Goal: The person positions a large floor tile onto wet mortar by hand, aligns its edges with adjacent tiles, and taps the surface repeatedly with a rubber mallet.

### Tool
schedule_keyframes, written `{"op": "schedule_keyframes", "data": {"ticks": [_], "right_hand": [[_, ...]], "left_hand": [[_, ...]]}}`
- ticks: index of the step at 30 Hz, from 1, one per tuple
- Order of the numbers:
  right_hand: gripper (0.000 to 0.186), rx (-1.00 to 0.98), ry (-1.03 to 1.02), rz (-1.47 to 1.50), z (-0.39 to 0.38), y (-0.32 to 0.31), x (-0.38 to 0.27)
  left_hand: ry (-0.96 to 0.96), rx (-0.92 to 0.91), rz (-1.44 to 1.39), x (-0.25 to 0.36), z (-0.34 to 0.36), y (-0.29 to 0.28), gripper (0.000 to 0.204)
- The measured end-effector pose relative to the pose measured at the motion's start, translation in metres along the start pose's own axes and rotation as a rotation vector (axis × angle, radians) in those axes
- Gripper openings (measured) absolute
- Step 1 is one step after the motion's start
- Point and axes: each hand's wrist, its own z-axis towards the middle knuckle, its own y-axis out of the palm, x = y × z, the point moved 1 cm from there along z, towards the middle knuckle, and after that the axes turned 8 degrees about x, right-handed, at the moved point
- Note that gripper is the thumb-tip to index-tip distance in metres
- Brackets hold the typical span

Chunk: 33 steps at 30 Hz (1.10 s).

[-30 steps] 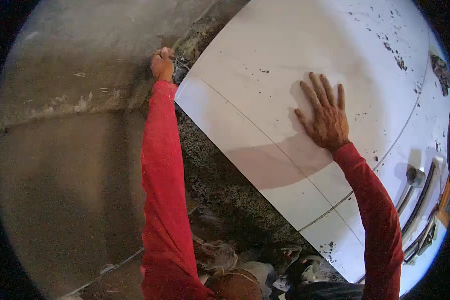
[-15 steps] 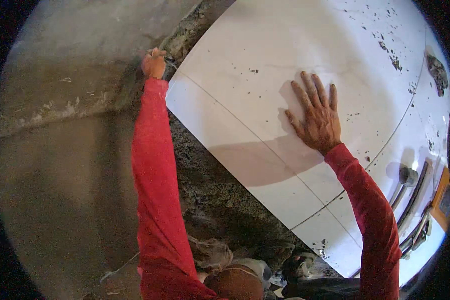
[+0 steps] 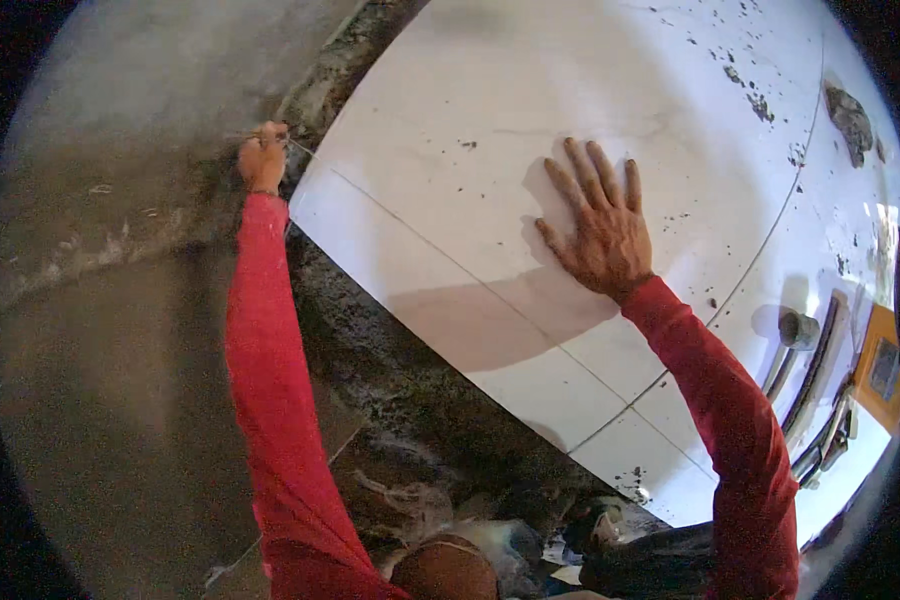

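My left hand [image 3: 263, 158] is closed at the far left corner of the white floor tiles [image 3: 450, 230], beside the rough mortar edge. Its fingers pinch a thin string [image 3: 301, 148], which runs on as a fine line across the tiles toward the near right. A small thin stick-like piece also shows at the fingertips, too blurred to name. My right hand [image 3: 600, 240] lies flat on the tile, fingers spread, holding nothing. Mortar crumbs [image 3: 760, 105] are scattered around and beyond it.
At the right lie a mallet [image 3: 799, 331], several long tools [image 3: 815, 365] and an orange device [image 3: 878, 370]. A grey lump [image 3: 849, 125] sits on the far right tile. Dark rough mortar [image 3: 370, 330] borders the tiles on the left, beside a brown-grey floor [image 3: 120, 400].
The whole view has shifted, so tiles and tools appear farther left. My left hand now appears slightly lower and still pinches the string. My right hand stays flat on the same tile.
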Motion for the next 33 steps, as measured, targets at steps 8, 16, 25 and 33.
{"op": "schedule_keyframes", "data": {"ticks": [8,16,25,33], "right_hand": [[0.071,-0.129,0.041,0.028,0.003,-0.005,0.003],[0.071,-0.092,0.048,0.022,0.001,-0.002,0.002],[0.07,-0.043,0.035,0.019,-0.001,0.0,0.006],[0.072,-0.044,0.021,0.019,0.001,-0.005,0.003]], "left_hand": [[0.495,0.039,0.486,0.027,-0.025,-0.015,0.038],[-0.078,-0.033,0.288,-0.002,0.008,0.011,0.06],[0.021,0.008,0.188,0.015,-0.022,-0.001,0.047],[0.046,0.118,0.425,0.054,-0.027,-0.004,0.051]]}}
